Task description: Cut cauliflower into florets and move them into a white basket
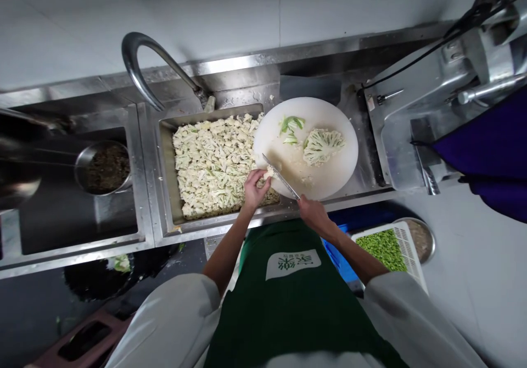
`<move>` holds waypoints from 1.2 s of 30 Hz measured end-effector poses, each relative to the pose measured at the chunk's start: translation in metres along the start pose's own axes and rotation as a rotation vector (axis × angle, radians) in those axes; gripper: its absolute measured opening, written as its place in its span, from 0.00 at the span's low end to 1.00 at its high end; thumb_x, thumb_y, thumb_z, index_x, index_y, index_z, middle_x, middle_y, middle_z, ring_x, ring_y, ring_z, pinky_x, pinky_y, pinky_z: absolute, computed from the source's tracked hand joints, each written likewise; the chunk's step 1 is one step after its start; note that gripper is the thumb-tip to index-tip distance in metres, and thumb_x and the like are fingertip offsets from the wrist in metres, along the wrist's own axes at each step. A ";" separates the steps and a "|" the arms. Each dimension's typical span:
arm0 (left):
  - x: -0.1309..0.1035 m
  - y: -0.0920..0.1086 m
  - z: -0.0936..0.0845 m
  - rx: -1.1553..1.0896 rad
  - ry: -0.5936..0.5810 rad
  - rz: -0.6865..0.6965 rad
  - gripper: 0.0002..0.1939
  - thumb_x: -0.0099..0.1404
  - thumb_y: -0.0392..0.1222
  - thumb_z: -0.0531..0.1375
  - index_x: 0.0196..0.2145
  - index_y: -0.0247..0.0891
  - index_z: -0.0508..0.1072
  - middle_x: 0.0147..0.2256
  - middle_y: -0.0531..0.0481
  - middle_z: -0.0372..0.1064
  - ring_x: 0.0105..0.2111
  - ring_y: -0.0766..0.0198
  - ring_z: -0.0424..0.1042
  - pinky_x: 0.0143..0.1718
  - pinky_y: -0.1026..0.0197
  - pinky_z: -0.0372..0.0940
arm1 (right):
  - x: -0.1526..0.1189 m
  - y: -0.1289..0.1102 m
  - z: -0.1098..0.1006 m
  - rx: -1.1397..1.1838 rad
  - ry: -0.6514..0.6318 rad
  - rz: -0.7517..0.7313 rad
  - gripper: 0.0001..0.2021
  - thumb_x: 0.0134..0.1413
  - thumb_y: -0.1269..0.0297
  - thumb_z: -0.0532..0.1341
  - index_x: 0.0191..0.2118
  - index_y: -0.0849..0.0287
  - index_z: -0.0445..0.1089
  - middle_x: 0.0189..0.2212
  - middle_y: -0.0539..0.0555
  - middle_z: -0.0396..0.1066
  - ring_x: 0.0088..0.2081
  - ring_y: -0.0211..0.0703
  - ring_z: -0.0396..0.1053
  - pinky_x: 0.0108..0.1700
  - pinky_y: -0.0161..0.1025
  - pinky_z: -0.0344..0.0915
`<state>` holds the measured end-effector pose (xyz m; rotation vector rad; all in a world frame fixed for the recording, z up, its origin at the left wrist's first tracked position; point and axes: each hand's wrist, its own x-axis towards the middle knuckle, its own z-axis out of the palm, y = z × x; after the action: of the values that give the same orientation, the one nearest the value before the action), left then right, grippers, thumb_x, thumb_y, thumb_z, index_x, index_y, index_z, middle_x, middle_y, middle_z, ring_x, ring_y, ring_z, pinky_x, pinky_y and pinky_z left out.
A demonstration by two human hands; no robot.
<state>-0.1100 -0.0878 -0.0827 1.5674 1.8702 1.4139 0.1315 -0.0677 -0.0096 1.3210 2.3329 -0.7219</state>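
Basin: cut cauliflower [214,165] fills the metal basin [166,159] left of the frame's centre; working close to its right side probably limits scatter.
Left hand [254,191]: near the frame's centre, thumb and fingers clamped on a small cauliflower piece [269,173]; tucked fingertips would likely make the cut safer.
Small cauliflower piece: at the tips of the left fingers, between them and the knife [282,177]; whether the blade touches it, I cannot tell.
Knife: slants down rightward from the centre; short, controlled strokes seem best.
Right hand [312,212]: lower right of centre, fingers wrapped around the handle; a steady wrist should help.
Large cauliflower piece [324,146]: right of centre on the white board [267,132], apart from all fingers.
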 end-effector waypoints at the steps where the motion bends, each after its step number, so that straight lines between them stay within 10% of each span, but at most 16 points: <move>1: -0.001 0.000 -0.002 0.007 -0.012 0.013 0.14 0.70 0.52 0.64 0.47 0.41 0.78 0.47 0.41 0.73 0.48 0.54 0.75 0.51 0.51 0.74 | 0.006 -0.002 -0.002 0.012 0.003 0.000 0.16 0.77 0.64 0.46 0.55 0.63 0.67 0.42 0.67 0.80 0.45 0.54 0.80 0.43 0.40 0.66; 11: 0.038 0.014 0.037 0.143 -0.079 0.091 0.13 0.65 0.43 0.68 0.47 0.42 0.80 0.43 0.44 0.72 0.45 0.51 0.73 0.50 0.45 0.71 | -0.016 0.043 -0.016 0.041 0.127 0.110 0.17 0.79 0.61 0.46 0.52 0.65 0.69 0.38 0.64 0.80 0.40 0.50 0.79 0.38 0.37 0.60; 17: 0.024 0.016 0.021 0.104 0.356 0.076 0.08 0.73 0.42 0.59 0.36 0.40 0.75 0.35 0.47 0.70 0.39 0.57 0.71 0.44 0.53 0.69 | -0.024 0.003 0.010 0.094 0.162 0.089 0.19 0.79 0.62 0.42 0.52 0.65 0.67 0.38 0.65 0.80 0.39 0.51 0.80 0.37 0.38 0.61; 23: 0.022 0.011 0.031 0.052 0.058 0.105 0.07 0.73 0.43 0.59 0.37 0.41 0.74 0.40 0.45 0.74 0.44 0.55 0.74 0.49 0.51 0.70 | -0.020 -0.011 0.008 0.126 0.085 0.084 0.17 0.79 0.63 0.43 0.53 0.63 0.67 0.40 0.64 0.80 0.42 0.53 0.80 0.39 0.39 0.64; 30: 0.014 0.012 0.032 0.074 0.022 0.103 0.07 0.71 0.45 0.62 0.35 0.43 0.75 0.36 0.47 0.74 0.41 0.53 0.73 0.48 0.48 0.68 | -0.030 0.000 0.012 0.158 0.249 0.234 0.18 0.78 0.63 0.42 0.51 0.63 0.66 0.38 0.65 0.79 0.39 0.52 0.79 0.38 0.40 0.65; 36: 0.052 0.021 0.062 0.079 -0.024 0.240 0.08 0.74 0.44 0.59 0.40 0.41 0.77 0.43 0.42 0.75 0.48 0.50 0.71 0.53 0.46 0.67 | -0.013 -0.013 0.025 0.192 0.251 0.260 0.15 0.78 0.66 0.43 0.53 0.65 0.65 0.41 0.66 0.79 0.41 0.51 0.79 0.40 0.39 0.66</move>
<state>-0.0693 -0.0151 -0.0767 1.8924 1.7925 1.4238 0.1281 -0.0967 -0.0197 1.8552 2.2564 -0.7474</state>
